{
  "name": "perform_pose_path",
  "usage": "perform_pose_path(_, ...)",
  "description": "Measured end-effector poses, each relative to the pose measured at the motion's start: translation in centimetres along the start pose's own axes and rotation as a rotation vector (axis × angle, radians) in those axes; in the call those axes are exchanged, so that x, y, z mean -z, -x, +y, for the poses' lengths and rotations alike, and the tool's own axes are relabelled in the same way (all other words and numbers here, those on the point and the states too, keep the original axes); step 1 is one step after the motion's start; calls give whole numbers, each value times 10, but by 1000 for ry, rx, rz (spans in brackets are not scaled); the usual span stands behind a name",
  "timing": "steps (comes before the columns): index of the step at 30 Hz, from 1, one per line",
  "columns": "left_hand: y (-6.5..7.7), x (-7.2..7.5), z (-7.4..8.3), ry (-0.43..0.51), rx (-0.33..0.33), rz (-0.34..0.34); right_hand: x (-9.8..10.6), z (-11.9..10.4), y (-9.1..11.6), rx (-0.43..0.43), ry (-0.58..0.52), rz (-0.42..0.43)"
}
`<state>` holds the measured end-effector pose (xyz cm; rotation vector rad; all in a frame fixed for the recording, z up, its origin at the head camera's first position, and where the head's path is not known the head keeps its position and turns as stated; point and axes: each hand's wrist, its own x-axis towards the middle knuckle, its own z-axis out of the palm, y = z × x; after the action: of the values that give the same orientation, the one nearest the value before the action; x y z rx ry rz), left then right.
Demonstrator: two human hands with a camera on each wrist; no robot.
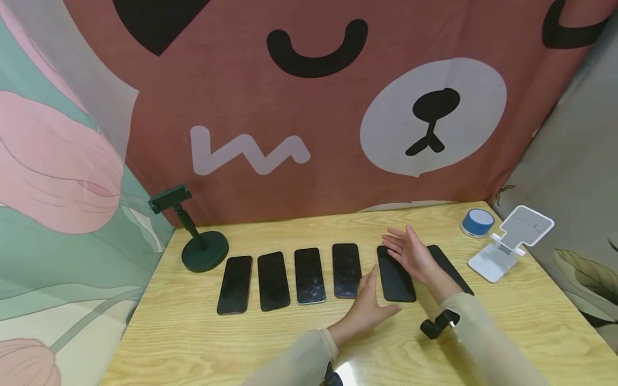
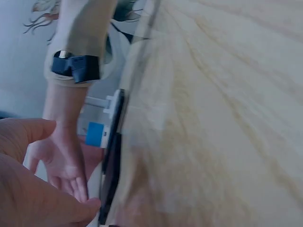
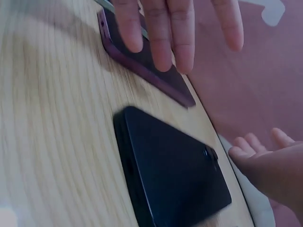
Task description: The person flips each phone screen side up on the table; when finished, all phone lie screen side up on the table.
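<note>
Several dark phones lie in a row on the wooden table (image 1: 193, 343). My left hand (image 1: 364, 311) is held near the fourth phone (image 1: 346, 268), thumb spread to the right, holding nothing. My right hand (image 1: 412, 254) overlaps the far end of the fifth phone (image 1: 398, 281), its palm turned leftward and its fingers loose. In the right wrist view this black phone (image 3: 175, 170) shows small lenses near its far end, and a purple-edged phone (image 3: 142, 71) lies beyond it. A sixth phone (image 1: 451, 271) is partly hidden by my right forearm.
A dark green phone stand (image 1: 205, 252) is at the back left. At the back right are a round blue-and-white device (image 1: 478, 222) and a white folding stand (image 1: 492, 262). Three phones (image 1: 235, 284) lie left of the fourth. A bear-print cloth (image 1: 333, 134) hangs behind the table.
</note>
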<state>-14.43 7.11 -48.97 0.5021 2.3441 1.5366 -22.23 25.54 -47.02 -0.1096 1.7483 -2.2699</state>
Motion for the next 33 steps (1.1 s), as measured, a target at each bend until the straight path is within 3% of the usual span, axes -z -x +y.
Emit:
perform_pose_path(8,-17,-16,4,-6,55,0,25,2,-3,16,142,47)
perform_pose_path(19,-29,-28,-2,0,92,4,37,10,-6,83,265,64)
perform_pose_path(24,-31,-29,-4,-58,94,-11,40,15,-8,55,272,92)
perform_pose_path(30,-33,-30,-4,-214,87,-95,41,18,-9,-23,287,98)
perform_pose_path(33,-35,-30,-4,-262,84,-106,41,18,-9,-43,299,83)
